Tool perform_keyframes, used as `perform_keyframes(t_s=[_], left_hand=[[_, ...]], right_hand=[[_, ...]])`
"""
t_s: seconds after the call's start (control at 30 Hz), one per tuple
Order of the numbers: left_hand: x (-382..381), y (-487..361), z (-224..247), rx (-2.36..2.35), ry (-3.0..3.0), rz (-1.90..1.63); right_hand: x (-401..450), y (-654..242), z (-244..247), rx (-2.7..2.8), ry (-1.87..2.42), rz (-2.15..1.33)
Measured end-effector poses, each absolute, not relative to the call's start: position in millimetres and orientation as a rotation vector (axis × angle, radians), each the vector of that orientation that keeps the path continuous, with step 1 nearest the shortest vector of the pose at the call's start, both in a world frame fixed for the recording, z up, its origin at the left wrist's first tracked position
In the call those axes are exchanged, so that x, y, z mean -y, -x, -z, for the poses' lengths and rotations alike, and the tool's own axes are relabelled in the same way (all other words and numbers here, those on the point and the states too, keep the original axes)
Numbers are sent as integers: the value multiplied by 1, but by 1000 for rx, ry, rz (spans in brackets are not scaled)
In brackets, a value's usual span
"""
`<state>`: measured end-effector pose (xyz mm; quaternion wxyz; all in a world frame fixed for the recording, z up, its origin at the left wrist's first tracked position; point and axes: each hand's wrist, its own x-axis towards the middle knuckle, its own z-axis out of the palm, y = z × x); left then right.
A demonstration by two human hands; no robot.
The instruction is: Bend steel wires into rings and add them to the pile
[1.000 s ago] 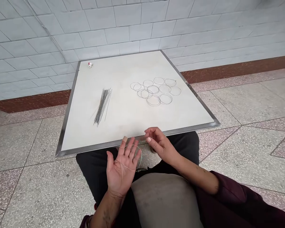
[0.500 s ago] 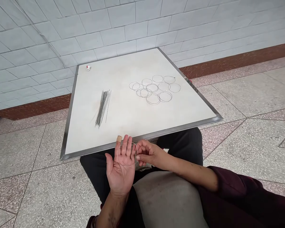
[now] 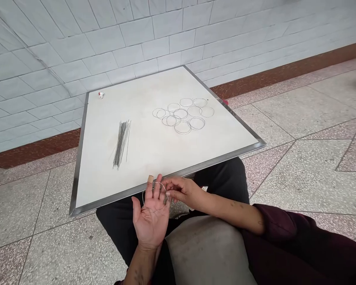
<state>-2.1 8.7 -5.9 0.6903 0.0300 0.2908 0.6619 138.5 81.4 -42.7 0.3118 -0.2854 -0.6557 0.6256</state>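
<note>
Palm up and fingers extended, my left hand (image 3: 152, 217) lies just below the table's near edge, with tan tape (image 3: 150, 179) round one fingertip. A thin wire ring (image 3: 142, 194) passes across its palm and fingers. My right hand (image 3: 185, 191) pinches the ring's right side between thumb and fingers. On the white tabletop (image 3: 148, 146), a bundle of straight dark wires (image 3: 121, 144) lies at the left. Several wire rings (image 3: 183, 122) lie spread and overlapping at the right.
A small white and red object (image 3: 101, 95) stands in the far left corner. Metal edging (image 3: 225, 157) frames the table, and a tiled wall (image 3: 154, 35) rises behind it. My knees are under the near edge.
The view has shifted, so the table appears further left and lower. The ring has shifted slightly over my left fingers, and my right fingers have come closer to them, still pinching the wire.
</note>
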Motion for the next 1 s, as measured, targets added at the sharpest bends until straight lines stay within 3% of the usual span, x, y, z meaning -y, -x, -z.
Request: perform_keyframes(t_s=[0.17,0.43,1.0], left_hand=[[-9,-1,5,-668,-90,-1472],[-11,-2,6,-687,-128,-1548],[-8,-5,9,-733,-182,-1575]], right_hand=[[-87,-147,37,1937,761,-1174],[-70,-138,28,2217,487,-778],[-61,-122,31,2386,435,-687]])
